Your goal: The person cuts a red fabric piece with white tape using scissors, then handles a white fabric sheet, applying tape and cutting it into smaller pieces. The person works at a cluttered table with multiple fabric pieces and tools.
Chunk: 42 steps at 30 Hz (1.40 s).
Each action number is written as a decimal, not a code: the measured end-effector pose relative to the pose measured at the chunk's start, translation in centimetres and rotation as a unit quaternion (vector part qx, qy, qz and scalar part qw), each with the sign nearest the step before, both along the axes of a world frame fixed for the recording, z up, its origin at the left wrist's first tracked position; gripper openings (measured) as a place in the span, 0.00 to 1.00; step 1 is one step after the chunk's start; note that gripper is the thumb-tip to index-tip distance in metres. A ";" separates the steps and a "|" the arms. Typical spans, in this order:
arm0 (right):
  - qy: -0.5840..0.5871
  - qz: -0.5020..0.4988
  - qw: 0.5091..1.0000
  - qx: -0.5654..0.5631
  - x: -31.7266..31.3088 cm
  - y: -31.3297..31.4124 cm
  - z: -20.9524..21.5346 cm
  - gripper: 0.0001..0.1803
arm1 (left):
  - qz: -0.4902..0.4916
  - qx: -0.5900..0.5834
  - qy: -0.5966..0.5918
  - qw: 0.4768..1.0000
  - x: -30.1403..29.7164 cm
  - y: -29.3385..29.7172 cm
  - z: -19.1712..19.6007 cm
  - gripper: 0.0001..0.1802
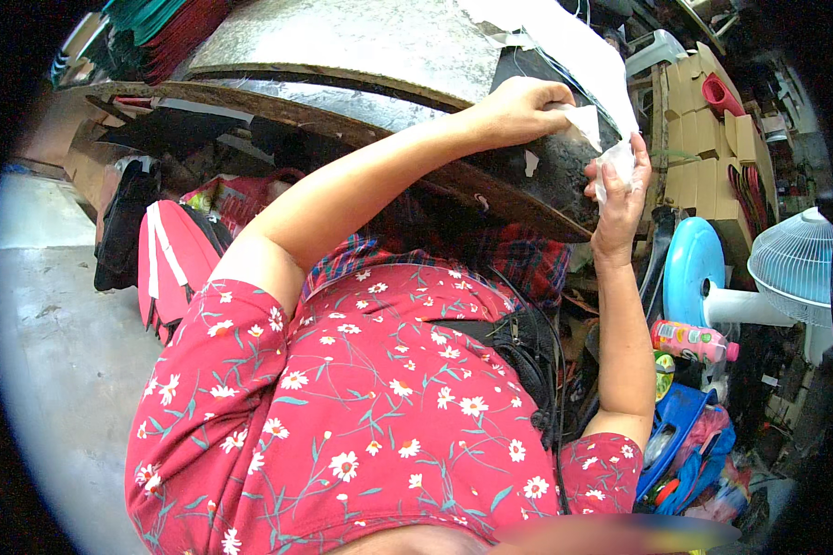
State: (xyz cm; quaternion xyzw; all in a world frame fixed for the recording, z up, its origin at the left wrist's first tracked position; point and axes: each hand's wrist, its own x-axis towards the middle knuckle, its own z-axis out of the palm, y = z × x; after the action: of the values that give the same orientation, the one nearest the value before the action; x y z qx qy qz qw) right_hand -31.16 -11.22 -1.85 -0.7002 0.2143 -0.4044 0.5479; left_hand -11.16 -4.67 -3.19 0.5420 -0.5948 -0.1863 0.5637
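My left hand point(518, 113) reaches across from the left, its thumb and fingers closed on a thin white scrap point(583, 122) that looks like paper or soft fabric. Close beside it, my right hand point(620, 215) is raised with bent fingers around a crumpled, slightly see-through white piece point(617, 170). The two white bits nearly meet; whether they are joined cannot be made out. Right behind both hands a larger white sheet point(578, 51) hangs over the dark end of the worktable.
The worktable point(342, 32) has a worn wooden edge. Stacked green and dark red cloth point(162, 37) lies at far left. Cardboard boxes point(699, 129), a blue-and-white fan point(694, 268), a pink bottle point(694, 342) and a blue basket point(671, 435) crowd the right. A red-and-black bag point(171, 254) stands left.
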 end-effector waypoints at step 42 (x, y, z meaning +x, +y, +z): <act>0.061 -0.046 0.976 -0.204 8.5 -5.5 1.3 0.28 | 0.235 -0.231 -0.118 0.937 1.1 0.5 1.1 0.10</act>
State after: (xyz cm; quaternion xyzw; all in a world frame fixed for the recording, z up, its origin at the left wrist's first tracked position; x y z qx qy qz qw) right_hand -22.70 -16.75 -0.50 -0.8097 0.1926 -0.4213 0.3603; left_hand -10.03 -4.16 -2.07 0.5388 -0.5398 0.1596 0.6268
